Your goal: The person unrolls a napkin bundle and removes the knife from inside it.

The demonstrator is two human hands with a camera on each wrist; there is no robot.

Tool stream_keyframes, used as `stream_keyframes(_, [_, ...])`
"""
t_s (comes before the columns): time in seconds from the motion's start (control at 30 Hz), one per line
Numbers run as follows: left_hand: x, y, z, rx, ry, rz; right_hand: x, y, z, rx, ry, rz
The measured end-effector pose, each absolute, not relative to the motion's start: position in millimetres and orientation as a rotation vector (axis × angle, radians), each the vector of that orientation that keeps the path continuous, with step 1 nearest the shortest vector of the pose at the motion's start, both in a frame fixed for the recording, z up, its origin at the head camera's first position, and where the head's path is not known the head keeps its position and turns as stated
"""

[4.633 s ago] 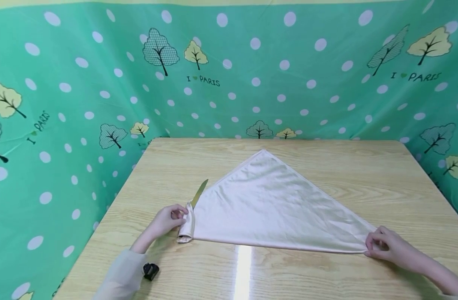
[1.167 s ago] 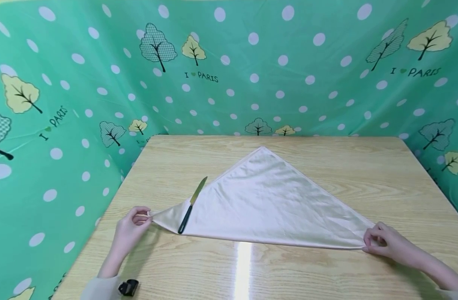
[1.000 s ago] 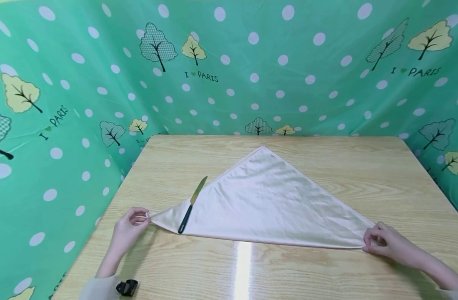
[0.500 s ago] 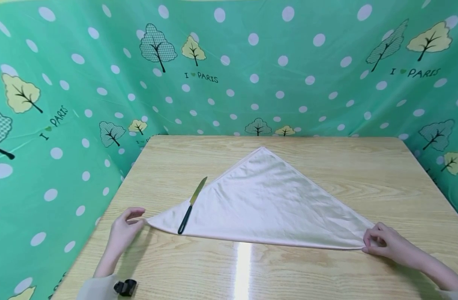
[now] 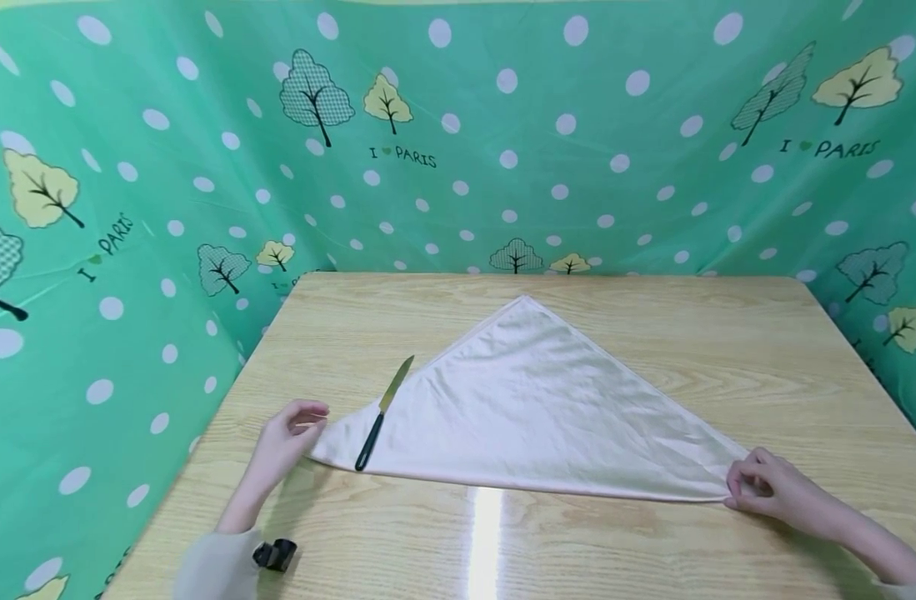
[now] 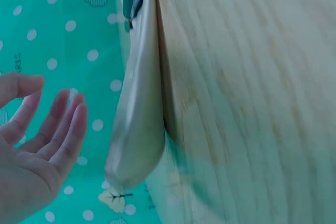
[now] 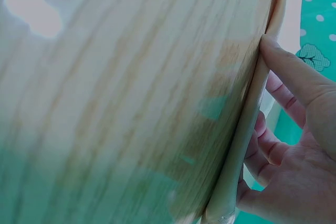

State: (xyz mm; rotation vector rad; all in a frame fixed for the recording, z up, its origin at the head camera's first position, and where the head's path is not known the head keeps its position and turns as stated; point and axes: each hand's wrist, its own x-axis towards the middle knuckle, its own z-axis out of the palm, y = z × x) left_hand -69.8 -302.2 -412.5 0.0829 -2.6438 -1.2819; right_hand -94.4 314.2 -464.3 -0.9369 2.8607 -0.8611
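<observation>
A pale satin cloth (image 5: 533,400), folded into a triangle, lies on the table with its peak pointing away from me. Across its left part rests a knife (image 5: 373,429) with a gold blade and a dark handle, the handle uncovered. My left hand (image 5: 288,437) hovers by the cloth's left corner; the left wrist view shows its fingers (image 6: 68,135) spread loosely and apart from the fabric. At the right corner my right hand (image 5: 776,492) pinches the cloth, and in the right wrist view the thumb (image 7: 289,66) presses on its edge.
The wooden table (image 5: 638,550) extends around the cloth. Green dotted curtain (image 5: 458,167) hangs behind and along the left side. A small black wrist camera (image 5: 275,554) sits at my left sleeve.
The cloth's left corner, earlier rolled over the knife handle, was drawn out leftward and laid flat. My left hand let it go and has shifted right. My right hand stayed put.
</observation>
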Motion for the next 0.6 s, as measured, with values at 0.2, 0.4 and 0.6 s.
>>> stream_keyframes(0.2, [-83.7,-287.6,-416.4,0.074,-2.749,-1.293,-94.0,314.8,-464.6,-0.928,2.835,-0.867])
stream_keyframes(0.4, [-93.2,-278.5,-421.2,0.006,-2.817,-1.312,-95.2,315.2,-463.6,-0.883,2.831,-0.846])
stream_keyframes(0.6, [-100.9,-274.4,-425.9,0.018,-2.899,-1.323,-93.7,314.6,-463.0,-0.906,2.834,-0.858])
